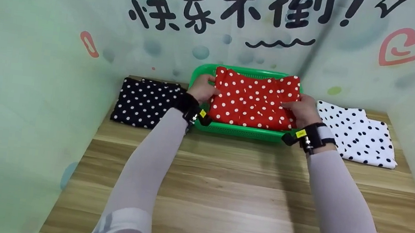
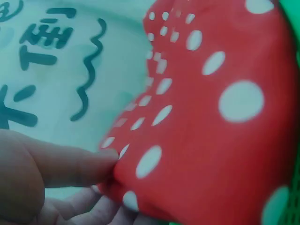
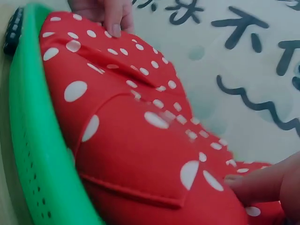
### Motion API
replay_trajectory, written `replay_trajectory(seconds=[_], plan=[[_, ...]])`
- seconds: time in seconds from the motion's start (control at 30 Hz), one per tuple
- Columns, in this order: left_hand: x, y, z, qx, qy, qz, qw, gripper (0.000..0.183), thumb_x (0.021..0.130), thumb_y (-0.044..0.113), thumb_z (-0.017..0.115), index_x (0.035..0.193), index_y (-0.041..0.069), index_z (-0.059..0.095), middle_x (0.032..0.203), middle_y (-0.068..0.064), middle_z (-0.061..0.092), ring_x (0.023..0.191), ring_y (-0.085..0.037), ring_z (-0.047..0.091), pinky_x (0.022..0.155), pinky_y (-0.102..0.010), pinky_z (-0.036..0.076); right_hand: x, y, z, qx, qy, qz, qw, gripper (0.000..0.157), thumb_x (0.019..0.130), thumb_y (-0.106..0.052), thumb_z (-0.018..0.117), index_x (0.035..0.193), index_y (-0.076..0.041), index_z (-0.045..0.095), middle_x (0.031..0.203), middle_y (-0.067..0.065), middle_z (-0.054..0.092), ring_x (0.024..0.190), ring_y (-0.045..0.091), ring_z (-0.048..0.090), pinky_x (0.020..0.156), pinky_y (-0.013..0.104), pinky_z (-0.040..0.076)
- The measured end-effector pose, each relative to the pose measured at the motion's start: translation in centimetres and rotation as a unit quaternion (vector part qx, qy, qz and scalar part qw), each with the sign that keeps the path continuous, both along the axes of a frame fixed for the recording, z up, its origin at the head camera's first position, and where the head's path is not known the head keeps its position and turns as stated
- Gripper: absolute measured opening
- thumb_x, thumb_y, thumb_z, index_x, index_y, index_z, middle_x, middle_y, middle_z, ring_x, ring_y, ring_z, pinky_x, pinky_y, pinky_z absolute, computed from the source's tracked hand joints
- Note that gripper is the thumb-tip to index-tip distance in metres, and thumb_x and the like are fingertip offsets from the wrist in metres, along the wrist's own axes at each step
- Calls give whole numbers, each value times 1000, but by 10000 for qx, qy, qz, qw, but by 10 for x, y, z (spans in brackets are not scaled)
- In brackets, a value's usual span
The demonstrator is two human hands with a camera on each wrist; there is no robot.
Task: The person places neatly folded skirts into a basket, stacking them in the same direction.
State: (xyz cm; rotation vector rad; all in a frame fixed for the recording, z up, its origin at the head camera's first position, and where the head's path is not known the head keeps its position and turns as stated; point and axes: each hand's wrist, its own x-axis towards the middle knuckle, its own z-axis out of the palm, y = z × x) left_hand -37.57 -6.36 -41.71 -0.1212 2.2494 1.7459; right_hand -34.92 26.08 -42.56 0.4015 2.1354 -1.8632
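Observation:
A folded red cloth with white polka dots [image 1: 255, 100] lies over the green plastic basket [image 1: 237, 130] by the back wall. My left hand [image 1: 203, 88] pinches the cloth's left edge, thumb on top and fingers beneath, as the left wrist view shows. At the opposite side my right hand [image 1: 303, 108] holds the right edge, its thumb [image 3: 258, 183] pressed on the fabric. A stitched pocket [image 3: 136, 154] shows on the cloth in the right wrist view. Most of the basket's inside is hidden under the red fabric.
Folded black cloth with white dots [image 1: 145, 103] lies left of the basket. White cloth with black dots [image 1: 365, 138] lies to its right. The wooden tabletop [image 1: 221, 197] stretches in front, and a printed backdrop [image 1: 239, 53] rises behind and along both sides.

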Motion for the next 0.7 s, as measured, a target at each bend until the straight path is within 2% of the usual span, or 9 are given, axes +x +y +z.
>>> replay_trajectory(seconds=[0.13, 0.27, 0.37, 0.47, 0.53, 0.6, 0.63, 0.7], plan=[[1, -7, -7, -43, -140, 196, 9997, 54, 100, 1, 66, 150, 2, 46, 133, -20, 63, 87, -20, 70, 83, -33, 65, 6, -5, -2, 440, 225, 33, 9988, 63, 105, -3, 58, 163, -3, 36, 145, 14, 54, 121, 24, 60, 105, 40, 57], [9, -20, -8, -4, 32, 383, 9993, 54, 101, 12, 70, 150, 4, 49, 127, -17, 68, 88, -18, 71, 95, -36, 63, 25, -11, 2, 655, 771, -91, 9948, 61, 103, 1, 55, 161, 3, 36, 156, 23, 49, 128, 28, 56, 114, 40, 51], [24, -32, -5, 239, 252, 423, 9985, 52, 101, 15, 71, 148, 6, 52, 125, -14, 67, 92, -16, 69, 102, -42, 60, 46, -12, 3, 504, 1079, -124, 9928, 61, 105, -1, 54, 162, 3, 34, 160, 26, 44, 137, 32, 52, 119, 41, 47], [48, -45, -4, 361, 487, 363, 9975, 51, 102, 18, 70, 148, 6, 53, 129, -15, 67, 103, -20, 69, 108, -48, 56, 66, -11, 1, 287, 1291, -135, 9911, 60, 107, -6, 54, 162, 1, 34, 160, 25, 45, 141, 34, 51, 120, 40, 47], [67, -51, -6, 70, 789, 332, 9963, 50, 103, 21, 70, 148, 7, 54, 138, -17, 66, 116, -24, 67, 109, -47, 55, 80, -11, -1, 315, 1474, -174, 9884, 58, 107, -8, 55, 161, 1, 37, 158, 25, 47, 140, 32, 52, 119, 37, 48], [81, -54, -8, -461, 1279, 374, 9900, 49, 103, 25, 70, 146, 7, 56, 141, -18, 65, 126, -29, 64, 110, -46, 53, 91, -14, 0, 423, 1706, -283, 9840, 56, 106, -9, 57, 158, 2, 42, 155, 24, 51, 139, 30, 53, 117, 36, 49], [86, -54, -8, -803, 1593, 395, 9832, 49, 103, 25, 70, 145, 6, 57, 142, -19, 65, 129, -31, 63, 111, -46, 52, 96, -17, 1, 513, 1829, -328, 9812, 54, 106, -10, 58, 157, 1, 44, 154, 22, 53, 139, 29, 53, 117, 36, 49], [92, -52, -9, -1517, 2157, 495, 9633, 48, 102, 27, 71, 143, 4, 59, 141, -19, 65, 132, -33, 61, 113, -47, 49, 106, -26, 3, 698, 2122, -379, 9740, 51, 104, -11, 60, 154, -1, 50, 152, 20, 57, 139, 28, 54, 117, 38, 49]])
